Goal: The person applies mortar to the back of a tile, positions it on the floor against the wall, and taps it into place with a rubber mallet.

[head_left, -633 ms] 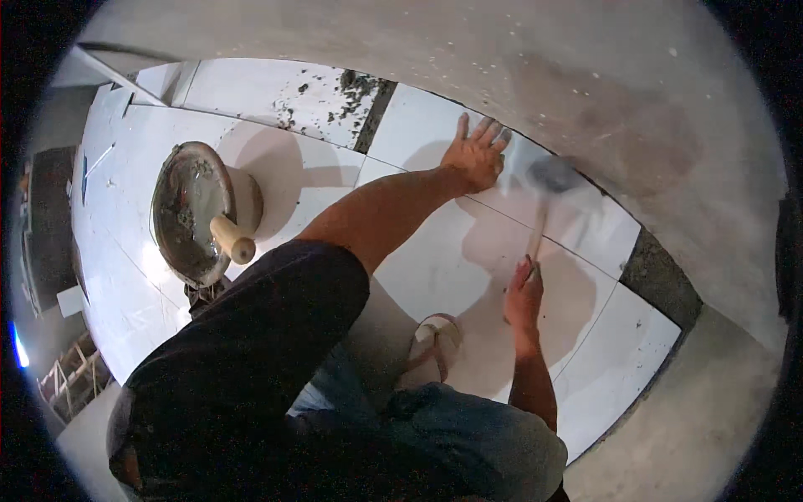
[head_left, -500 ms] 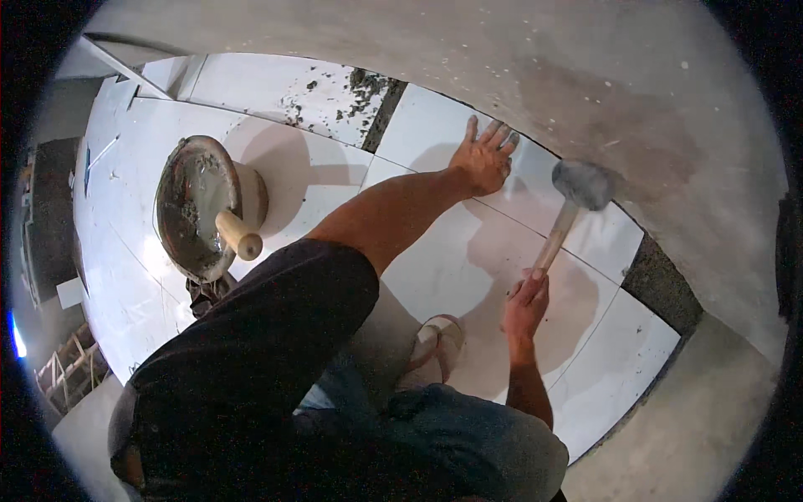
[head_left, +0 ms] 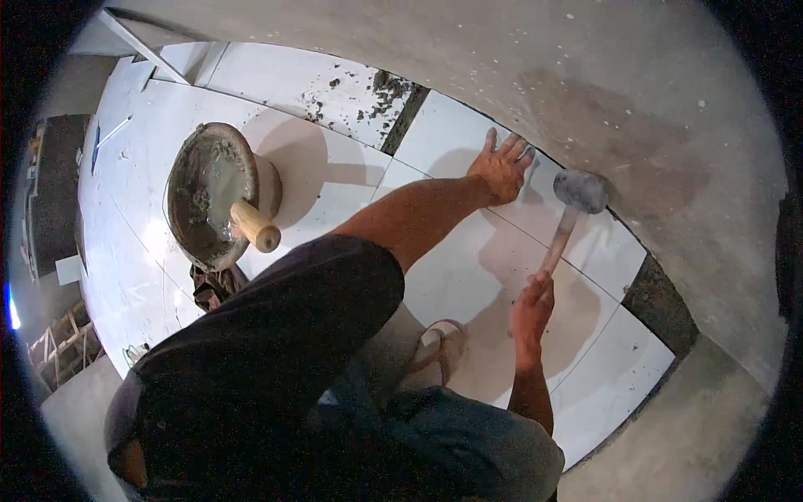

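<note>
My left hand presses flat on a white floor tile beside the wall, fingers spread and pointing at the wall's foot. In my right hand is the wooden handle of a rubber mallet. Its grey head is over the same row of tiles, close to the wall; whether it touches the tile I cannot tell. Left of my left arm stands a bucket with wet grey mortar in it. A tool with a wooden handle leans out over the bucket's rim.
A bare mortar gap lies at the right end of the wall row, another left of my hand. Mortar crumbs dot a tile. A dark cloth lies by the bucket. A metal straightedge leans at the far left.
The mallet head has gone from blurred to sharp and sits slightly lower in view. The whole view has shifted a little; my left hand stays spread on the tile.
</note>
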Motion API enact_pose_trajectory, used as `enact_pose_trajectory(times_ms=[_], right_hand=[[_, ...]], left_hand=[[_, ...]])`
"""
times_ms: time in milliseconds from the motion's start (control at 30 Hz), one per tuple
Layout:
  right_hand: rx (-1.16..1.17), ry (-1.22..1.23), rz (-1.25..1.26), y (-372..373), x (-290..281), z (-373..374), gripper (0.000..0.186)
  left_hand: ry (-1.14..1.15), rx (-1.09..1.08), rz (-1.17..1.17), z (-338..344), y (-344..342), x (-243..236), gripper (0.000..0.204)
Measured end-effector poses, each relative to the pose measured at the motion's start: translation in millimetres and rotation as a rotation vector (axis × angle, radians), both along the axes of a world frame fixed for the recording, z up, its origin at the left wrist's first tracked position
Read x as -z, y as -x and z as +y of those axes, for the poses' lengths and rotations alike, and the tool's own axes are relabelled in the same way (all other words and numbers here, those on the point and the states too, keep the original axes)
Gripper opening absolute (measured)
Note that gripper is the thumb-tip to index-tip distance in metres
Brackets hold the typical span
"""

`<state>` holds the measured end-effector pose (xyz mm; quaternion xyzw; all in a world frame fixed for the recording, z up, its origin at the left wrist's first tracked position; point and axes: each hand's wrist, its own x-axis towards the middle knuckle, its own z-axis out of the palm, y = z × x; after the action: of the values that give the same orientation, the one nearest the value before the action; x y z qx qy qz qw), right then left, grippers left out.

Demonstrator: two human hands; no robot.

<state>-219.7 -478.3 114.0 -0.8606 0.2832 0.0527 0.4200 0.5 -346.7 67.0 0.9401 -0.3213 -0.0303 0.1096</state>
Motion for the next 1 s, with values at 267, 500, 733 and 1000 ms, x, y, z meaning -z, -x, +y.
enact_pose_trajectory(times_ms=[267, 500, 733, 1000], right_hand=[[-0.008, 0.042, 0.010, -11, -5, 1, 0.036], [-0.012, 0.000, -0.042, 3, -24, 43, 0.040], [-0.150, 0.045, -0.064, -29, -16, 46, 0.031], [-0.173, 0.008, -0.019, -40, -20, 48, 0.031]], left_hand=[[-0.071, 0.017, 0.106, 2, -2, -9, 0.051], [0.005, 0.077, -0.041, 90, -34, 13, 0.058], [0.047, -0.028, -0.084, 92, -29, 15, 0.058], [0.068, -0.047, -0.065, 84, -26, 8, 0.054]])
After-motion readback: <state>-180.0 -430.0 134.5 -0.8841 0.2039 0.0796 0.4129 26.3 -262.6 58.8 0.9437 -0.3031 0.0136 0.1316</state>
